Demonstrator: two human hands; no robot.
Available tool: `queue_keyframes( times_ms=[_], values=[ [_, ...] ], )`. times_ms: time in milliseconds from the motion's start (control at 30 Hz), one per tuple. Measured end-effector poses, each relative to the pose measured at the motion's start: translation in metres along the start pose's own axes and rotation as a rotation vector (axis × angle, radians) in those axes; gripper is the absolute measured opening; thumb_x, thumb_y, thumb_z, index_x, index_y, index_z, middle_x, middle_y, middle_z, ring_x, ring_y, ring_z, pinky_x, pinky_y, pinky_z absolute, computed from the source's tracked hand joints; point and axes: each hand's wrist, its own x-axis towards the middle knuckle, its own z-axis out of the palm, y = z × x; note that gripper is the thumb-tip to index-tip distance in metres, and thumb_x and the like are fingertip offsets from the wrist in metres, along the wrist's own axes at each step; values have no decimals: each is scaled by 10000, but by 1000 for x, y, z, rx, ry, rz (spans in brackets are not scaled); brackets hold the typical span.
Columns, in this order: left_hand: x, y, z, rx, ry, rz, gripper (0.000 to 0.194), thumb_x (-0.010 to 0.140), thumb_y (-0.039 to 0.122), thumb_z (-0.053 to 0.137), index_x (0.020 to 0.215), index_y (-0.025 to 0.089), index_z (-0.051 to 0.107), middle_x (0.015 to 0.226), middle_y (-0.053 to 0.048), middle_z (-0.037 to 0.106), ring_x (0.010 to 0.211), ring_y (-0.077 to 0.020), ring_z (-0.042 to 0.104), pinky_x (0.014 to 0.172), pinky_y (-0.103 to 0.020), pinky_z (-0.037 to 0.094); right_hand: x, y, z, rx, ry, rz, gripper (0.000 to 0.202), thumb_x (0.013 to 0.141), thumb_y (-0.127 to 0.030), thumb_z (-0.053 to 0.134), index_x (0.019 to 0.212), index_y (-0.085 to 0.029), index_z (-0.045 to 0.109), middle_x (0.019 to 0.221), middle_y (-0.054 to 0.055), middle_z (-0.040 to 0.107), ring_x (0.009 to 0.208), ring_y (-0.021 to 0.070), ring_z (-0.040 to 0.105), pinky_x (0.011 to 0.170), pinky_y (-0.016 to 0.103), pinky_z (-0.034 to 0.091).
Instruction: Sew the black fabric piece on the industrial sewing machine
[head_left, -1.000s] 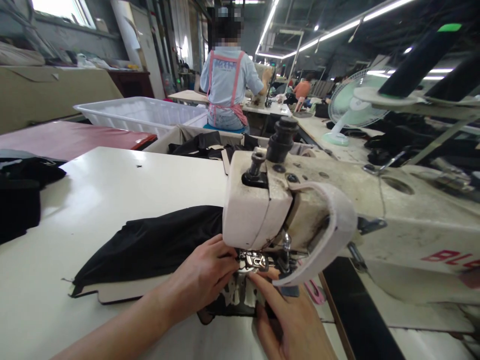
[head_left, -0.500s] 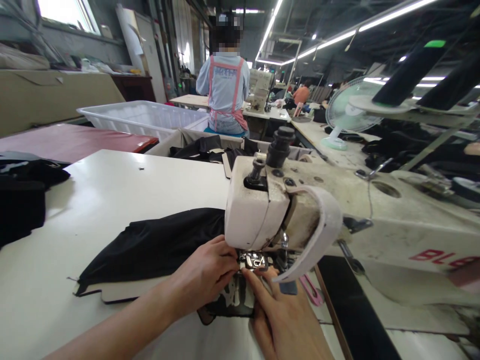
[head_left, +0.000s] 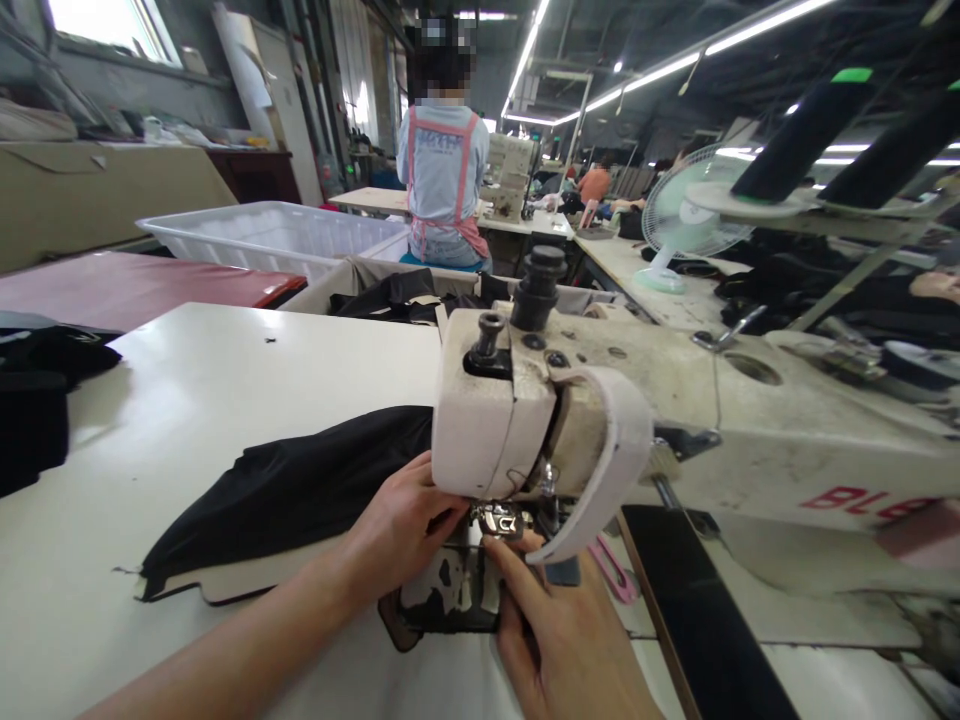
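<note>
Both hands have slid slightly left with the view. Beside them spreads the smooth table (head_left: 187, 400); above, the chipped cream machine (head_left: 570, 420). Matte black cloth (head_left: 292, 490) trails left from the left hand (head_left: 401, 525), whose fingers pinch it; the right hand (head_left: 559, 640) presses flat below the metal foot (head_left: 499, 520).

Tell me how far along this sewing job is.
Done: most of the black fabric lies spread left of the sewing machine. In hand: left hand and right hand press the piece at the presser foot. Left: cannot tell how much seam remains.
</note>
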Motion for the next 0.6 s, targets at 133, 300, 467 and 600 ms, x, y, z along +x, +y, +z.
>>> queue_keyframes(
  times_ms=[133, 300, 467, 600],
  values=[
    [-3, -1, 3, 21, 15, -21, 204, 867, 104, 513, 722, 177, 638, 763, -33, 678, 816, -176, 619, 758, -282, 515, 1, -2, -1, 17, 31, 3, 404, 795, -69, 466, 1179, -162, 552, 1173, 140, 543, 1013, 315, 502, 803, 476, 486],
    [-9, -5, 9, 38, 35, -49, 176, 870, 115, 529, 756, 173, 650, 791, -41, 690, 823, -178, 624, 772, -287, 515, 1, -1, 1, 22, 50, 10, 426, 785, -66, 464, 1193, -153, 549, 1192, 151, 536, 1031, 335, 492, 795, 493, 483],
    [-7, -5, 7, 37, 5, -54, 222, 891, 162, 514, 713, 172, 647, 780, -45, 680, 801, -184, 616, 728, -291, 514, -1, 2, 3, 35, 28, 5, 460, 770, -56, 482, 1219, -142, 539, 1203, 161, 531, 1039, 341, 487, 815, 517, 481],
    [-2, -3, 0, 13, -28, -39, 194, 890, 156, 523, 772, 176, 675, 804, -38, 682, 807, -171, 620, 740, -273, 522, -1, 1, 6, 36, 38, 14, 471, 765, -56, 481, 1225, -141, 541, 1174, 156, 546, 1044, 338, 485, 849, 529, 474]
  ],
)
